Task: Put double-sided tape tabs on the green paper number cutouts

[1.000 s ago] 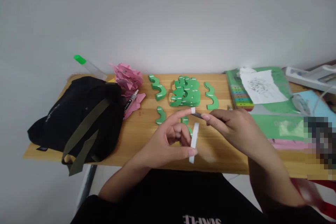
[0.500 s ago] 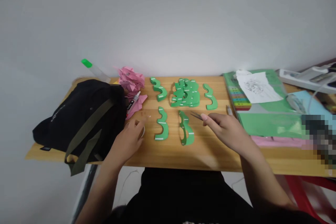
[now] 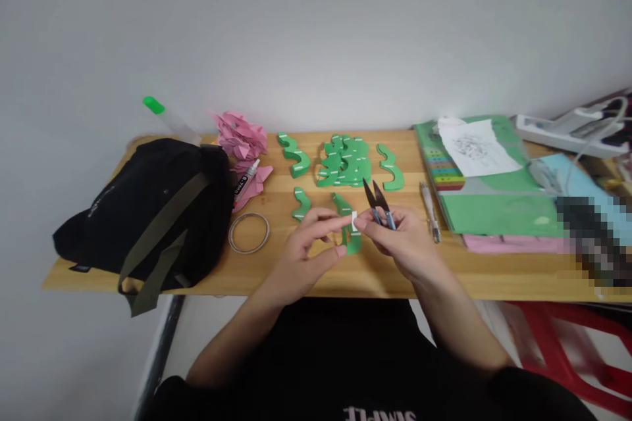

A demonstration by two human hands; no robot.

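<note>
Your left hand (image 3: pixel 310 255), loosely spread, has a white strip (image 3: pixel 354 221) at its index fingertip; your right hand (image 3: pixel 401 237) grips snips (image 3: pixel 379 200) (blades pointing away, safest so). Best handle the strip by its edges, above the green cutout (image 3: pixel 352 247) on the worktop (image 3: pixel 266 276).

Your left hand (image 3: pixel 305 258) hides part of a green cutout (image 3: pixel 305 201) — right hand (image 3: pixel 403 237) partly covers snips (image 3: pixel 380 197) — shirt lettering (image 3: pixel 378 415) cropped.
</note>
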